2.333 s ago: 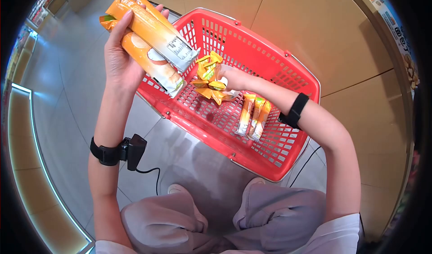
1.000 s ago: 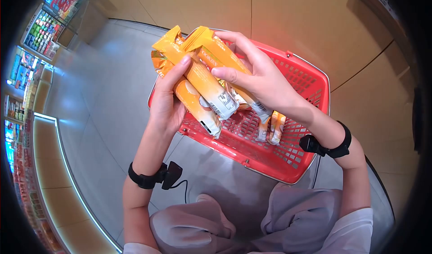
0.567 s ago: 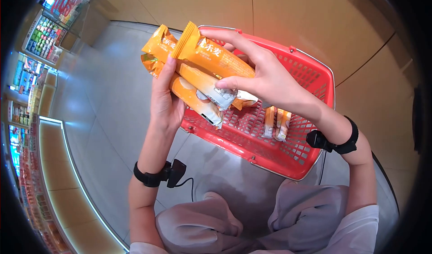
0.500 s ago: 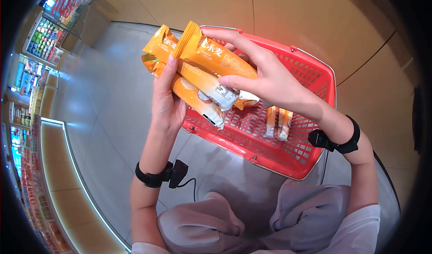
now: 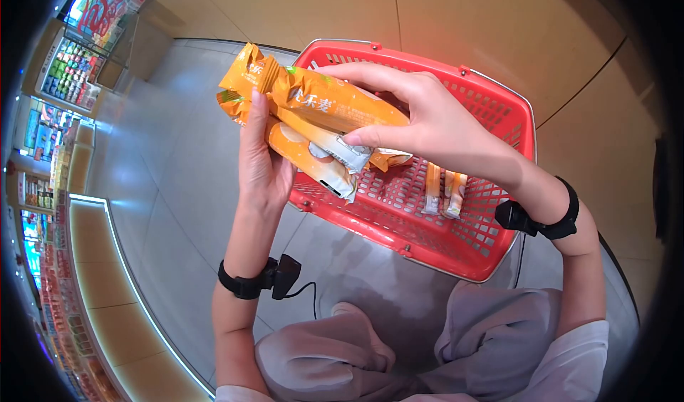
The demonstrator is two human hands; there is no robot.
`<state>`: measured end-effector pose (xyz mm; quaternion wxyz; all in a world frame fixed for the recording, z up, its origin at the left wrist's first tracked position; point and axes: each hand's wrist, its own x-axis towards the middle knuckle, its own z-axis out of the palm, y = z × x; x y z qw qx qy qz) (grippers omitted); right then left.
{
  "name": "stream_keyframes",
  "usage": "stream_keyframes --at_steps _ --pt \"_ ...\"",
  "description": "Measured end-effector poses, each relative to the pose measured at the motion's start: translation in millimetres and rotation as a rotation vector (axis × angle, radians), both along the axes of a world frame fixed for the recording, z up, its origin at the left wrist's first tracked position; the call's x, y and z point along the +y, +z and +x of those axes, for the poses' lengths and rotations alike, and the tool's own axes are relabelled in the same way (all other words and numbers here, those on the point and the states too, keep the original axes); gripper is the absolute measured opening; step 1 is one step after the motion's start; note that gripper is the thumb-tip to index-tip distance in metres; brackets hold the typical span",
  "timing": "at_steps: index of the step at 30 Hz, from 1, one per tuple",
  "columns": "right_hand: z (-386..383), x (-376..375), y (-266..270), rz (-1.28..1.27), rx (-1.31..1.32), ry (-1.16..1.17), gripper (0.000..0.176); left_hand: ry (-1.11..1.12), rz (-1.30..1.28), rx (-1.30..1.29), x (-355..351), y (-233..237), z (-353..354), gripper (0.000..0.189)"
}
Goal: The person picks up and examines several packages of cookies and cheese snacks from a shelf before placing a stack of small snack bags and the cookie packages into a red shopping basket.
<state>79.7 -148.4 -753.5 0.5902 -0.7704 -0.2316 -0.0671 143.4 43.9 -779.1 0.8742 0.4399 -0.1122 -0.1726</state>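
Observation:
Several orange snack packets are bunched between my two hands, above the left end of a red shopping basket (image 5: 356,225). My left hand (image 5: 262,156) is closed round the bunch from the left, its thumb upright against an orange-and-white packet (image 5: 308,153). From the right, my right hand (image 5: 406,110) grips the upper orange packet (image 5: 338,103), with its thumb pressed on a slimmer packet with a white end (image 5: 342,148). My right fingertips are hidden behind the packets. Inside the basket lie small orange-and-white packets (image 5: 453,195), apart from my hands.
Wood-toned panels (image 5: 470,17) stand behind the basket. On the left, a lit, curved counter (image 5: 117,295) borders the grey tiled floor (image 5: 178,188), with stocked shelves (image 5: 68,67) beyond. My bent knees (image 5: 499,331) are just before the basket. A cable (image 5: 313,299) hangs from my left wrist strap.
The upper packet has tilted and shifted slightly down and left in my hands. Both hands keep their hold on the bunch. The packets in the basket appear slightly further apart.

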Motion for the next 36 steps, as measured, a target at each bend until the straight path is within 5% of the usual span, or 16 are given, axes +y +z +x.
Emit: stream_keyframes --at_steps 12,15,20,32,36 --pt "-1.8 0.8 -3.2 -0.11 -0.187 -0.101 0.047 -0.016 0.012 -0.012 0.1 2.3 -1.5 0.044" --pt "5.5 8.5 -10.1 0.245 0.016 -0.073 0.032 -0.023 -0.014 0.019 -3.8 5.7 -2.8 0.042" --pt "1.2 1.8 -0.9 0.482 0.475 0.096 0.026 -0.007 0.016 0.051 -4.3 4.2 -4.2 0.041" --pt "8.9 -2.7 -4.0 0.673 0.582 0.185 0.022 -0.024 0.032 0.055 -4.1 6.5 -2.8 0.042" --pt "10.9 0.1 0.5 0.563 0.406 0.082 0.025 -0.047 0.071 0.046 -8.3 4.2 -4.5 0.046"
